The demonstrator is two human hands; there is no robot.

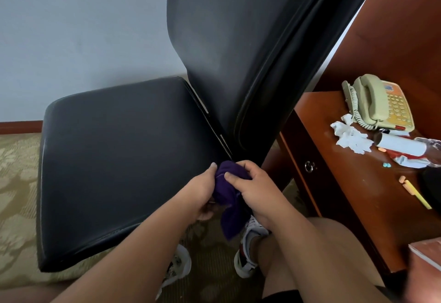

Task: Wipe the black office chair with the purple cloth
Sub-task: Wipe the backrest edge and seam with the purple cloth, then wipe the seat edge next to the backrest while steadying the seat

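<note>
- one black office chair fills the view, seat on the left, backrest rising behind.
- one wooden desk stands to its right.
- two hands, left hand and right hand, both curl around the bunched purple cloth, just beside where seat meets backrest.
</note>
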